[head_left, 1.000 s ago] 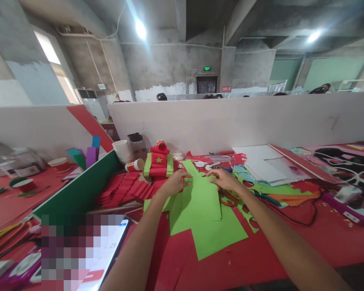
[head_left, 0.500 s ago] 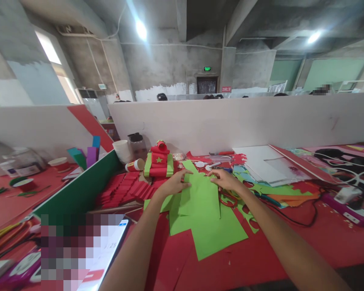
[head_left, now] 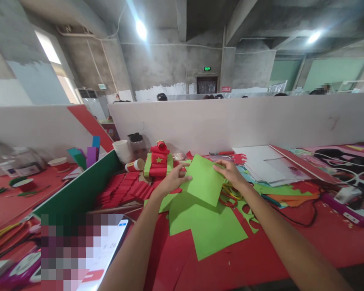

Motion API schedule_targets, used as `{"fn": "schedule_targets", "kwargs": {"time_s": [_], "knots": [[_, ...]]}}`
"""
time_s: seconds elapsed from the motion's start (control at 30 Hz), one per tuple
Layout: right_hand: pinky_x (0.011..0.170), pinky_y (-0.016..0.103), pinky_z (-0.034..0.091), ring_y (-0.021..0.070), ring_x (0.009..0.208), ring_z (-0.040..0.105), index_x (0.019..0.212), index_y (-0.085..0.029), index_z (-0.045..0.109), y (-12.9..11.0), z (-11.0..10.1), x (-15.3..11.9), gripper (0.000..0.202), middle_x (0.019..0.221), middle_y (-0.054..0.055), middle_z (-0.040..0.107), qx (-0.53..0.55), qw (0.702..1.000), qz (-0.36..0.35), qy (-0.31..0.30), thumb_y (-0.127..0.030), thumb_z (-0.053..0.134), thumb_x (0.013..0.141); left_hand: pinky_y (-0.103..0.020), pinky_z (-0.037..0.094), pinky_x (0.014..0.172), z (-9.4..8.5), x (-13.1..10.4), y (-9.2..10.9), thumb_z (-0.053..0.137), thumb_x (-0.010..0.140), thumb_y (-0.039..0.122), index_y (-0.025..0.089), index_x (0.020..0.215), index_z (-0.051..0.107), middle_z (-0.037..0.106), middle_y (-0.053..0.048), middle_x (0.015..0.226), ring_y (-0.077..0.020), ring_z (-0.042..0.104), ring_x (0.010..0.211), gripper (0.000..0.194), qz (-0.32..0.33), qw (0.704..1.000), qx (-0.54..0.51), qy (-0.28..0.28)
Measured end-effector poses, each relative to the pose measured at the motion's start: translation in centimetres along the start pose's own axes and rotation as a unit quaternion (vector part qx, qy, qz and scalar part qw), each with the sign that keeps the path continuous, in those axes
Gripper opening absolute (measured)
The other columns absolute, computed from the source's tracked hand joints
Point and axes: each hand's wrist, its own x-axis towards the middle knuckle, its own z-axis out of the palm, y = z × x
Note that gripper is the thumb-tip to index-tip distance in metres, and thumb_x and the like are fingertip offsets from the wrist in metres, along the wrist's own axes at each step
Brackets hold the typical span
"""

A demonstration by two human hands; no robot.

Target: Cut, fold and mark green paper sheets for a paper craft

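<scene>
Two hands, left hand [head_left: 170,180] and right hand [head_left: 229,169], pinch a lime-green paper square [head_left: 204,180]; flat, tilted.

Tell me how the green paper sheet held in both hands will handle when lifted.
The green sheet, pinched by left hand and right hand, looks thin, so probably light and floppy. It stays fairly flat, perhaps stiffer card. Likely creases easily.

Grey concrete walls [head_left: 170,64] (bright ceiling lights [head_left: 140,29])
</scene>
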Motion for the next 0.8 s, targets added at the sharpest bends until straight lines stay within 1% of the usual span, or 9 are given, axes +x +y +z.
{"fn": "schedule_targets", "kwargs": {"time_s": [0.1,0.2,0.3,0.37,0.43,0.5,0.57,0.7,0.8], "knots": [[0.071,0.033,0.053,0.0224,0.082,0.066,0.098,-0.019,0.063,0.2,-0.3,0.2,0.04,0.097,0.007,0.069,0.069,0.996,0.029,0.048,-0.047,0.073,0.072,-0.021,0.034,0.052,0.0,0.2,-0.1,0.073,0.072,0.048,0.016,0.11,0.055,0.041,0.007,0.064,-0.0088,0.042,0.056,0.054,-0.019,0.999,-0.027,0.008],[0.068,0.033,0.055,0.0222,0.081,0.068,0.107,-0.022,0.06,0.0,-0.2,0.0,0.045,0.097,0.007,0.07,0.132,0.99,0.046,0.024,-0.047,0.074,0.073,-0.022,0.034,0.053,-0.1,0.6,-0.5,0.072,0.072,0.052,0.016,0.093,0.055,0.039,0.006,0.064,-0.0092,0.041,0.058,0.045,-0.008,0.999,-0.029,0.041],[0.064,0.032,0.055,0.0215,0.078,0.068,0.106,-0.02,0.06,0.0,0.1,-0.1,0.045,0.096,0.008,0.071,0.151,0.987,0.062,-0.012,-0.043,0.077,0.071,-0.021,0.032,0.054,-0.3,0.8,-0.9,0.069,0.075,0.052,0.017,0.086,0.052,0.037,0.006,0.064,-0.0088,0.039,0.058,0.041,0.004,0.998,-0.031,0.055],[0.061,0.032,0.055,0.0212,0.074,0.069,0.104,-0.019,0.061,0.2,0.3,-0.1,0.044,0.096,0.009,0.072,0.152,0.986,0.067,-0.017,-0.04,0.078,0.07,-0.021,0.035,0.056,-0.3,0.8,-1.0,0.067,0.078,0.05,0.016,0.093,0.054,0.04,0.005,0.066,-0.0091,0.041,0.06,0.039,0.007,0.998,-0.035,0.054],[0.064,0.034,0.057,0.0219,0.075,0.069,0.106,-0.019,0.06,0.4,0.4,-0.1,0.045,0.098,0.009,0.072,0.152,0.987,0.058,-0.007,-0.039,0.078,0.07,-0.022,0.04,0.059,-0.3,0.7,-0.9,0.066,0.08,0.047,0.017,0.109,0.054,0.045,0.004,0.07,-0.0102,0.046,0.064,0.044,0.007,0.998,-0.047,0.046],[0.07,0.036,0.058,0.0236,0.082,0.07,0.115,-0.02,0.057,0.5,0.3,0.0,0.05,0.102,0.01,0.072,0.143,0.989,0.046,0.01,-0.041,0.075,0.073,-0.025,0.046,0.064,-0.1,0.5,-0.6,0.068,0.079,0.042,0.02,0.128,0.047,0.052,0.002,0.077,-0.0118,0.052,0.069,0.059,0.013,0.997,-0.066,0.027],[0.076,0.037,0.058,0.0252,0.09,0.07,0.125,-0.02,0.052,0.5,0.1,0.2,0.058,0.106,0.01,0.071,0.125,0.991,0.041,0.035,-0.042,0.073,0.075,-0.029,0.05,0.07,0.0,0.3,-0.2,0.072,0.076,0.037,0.023,0.14,0.038,0.058,-0.002,0.087,-0.0143,0.057,0.077,0.073,0.028,0.996,-0.083,0.004],[0.082,0.039,0.057,0.026,0.096,0.069,0.138,-0.023,0.041,0.5,-0.2,0.2,0.073,0.108,0.009,0.07,0.126,0.991,0.024,0.049,-0.039,0.072,0.075,-0.03,0.051,0.079,0.1,0.3,0.1,0.075,0.072,0.031,0.026,0.141,0.04,0.058,-0.01,0.112,-0.0197,0.058,0.098,0.078,0.06,0.995,-0.08,0.005],[0.08,0.039,0.057,0.0253,0.09,0.069,0.146,-0.024,0.03,0.4,-0.1,0.1,0.082,0.099,0.007,0.071,0.103,0.993,0.005,0.056,-0.038,0.071,0.076,-0.031,0.052,0.081,0.0,0.4,0.2,0.075,0.072,0.03,0.024,0.14,0.043,0.056,-0.01,0.116,-0.0202,0.056,0.102,0.076,0.058,0.995,-0.081,0.011]]}}
